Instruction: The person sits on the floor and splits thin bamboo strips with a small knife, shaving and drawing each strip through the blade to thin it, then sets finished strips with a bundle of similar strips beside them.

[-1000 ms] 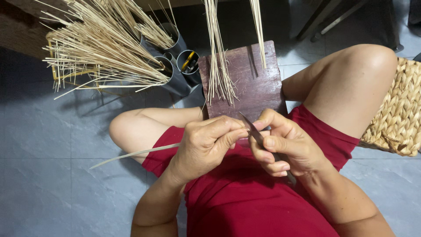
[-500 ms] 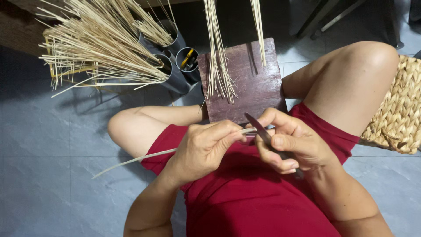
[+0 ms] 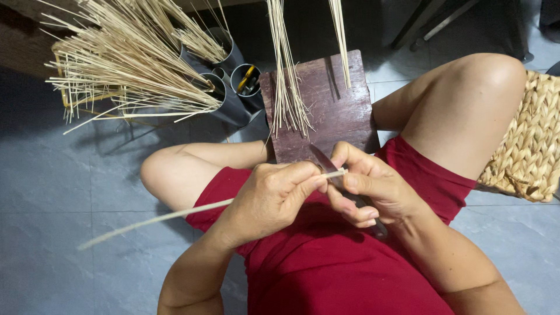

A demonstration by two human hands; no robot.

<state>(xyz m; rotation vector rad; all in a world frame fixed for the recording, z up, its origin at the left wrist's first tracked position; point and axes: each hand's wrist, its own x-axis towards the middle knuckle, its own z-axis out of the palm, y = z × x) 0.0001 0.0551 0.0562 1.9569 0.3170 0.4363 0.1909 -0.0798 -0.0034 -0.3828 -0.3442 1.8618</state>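
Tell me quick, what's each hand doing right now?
Left hand: closed on a thin pale strip.
Right hand: closed on a knife, blade against the strip.

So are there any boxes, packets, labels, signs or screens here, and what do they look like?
None: no packet, label, sign or screen shows.
Nearest to containers: dark grey round tubes on the floor at the upper left, holding pale thin sticks.
Left hand pinches one long pale stick; right hand holds a dark-bladed knife over the reddish-brown wooden board.
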